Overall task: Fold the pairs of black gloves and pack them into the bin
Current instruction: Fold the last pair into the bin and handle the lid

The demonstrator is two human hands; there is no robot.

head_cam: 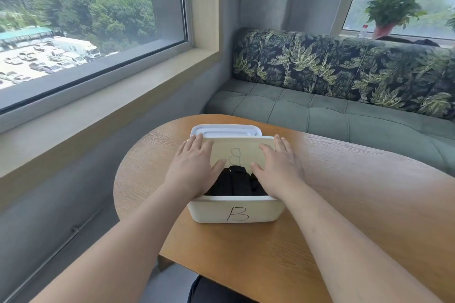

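Note:
A white bin (236, 211) marked "B" on its near wall stands in the middle of the wooden table (344, 204). Folded black gloves (237, 183) stand packed side by side inside it. My left hand (194, 165) lies flat over the bin's left side and my right hand (279, 165) over its right side, fingers straight and pointing away from me. Between the hands shows a cream panel (242, 149) with a faint "B"; whether it is the bin's far wall or a lid I cannot tell.
A white lid-like piece (226, 130) sits just behind the bin. A green sofa (344, 110) with leaf-print cushions runs along the table's far side. A window sill (98, 115) lies to the left, and the table's rounded edge falls off on that side.

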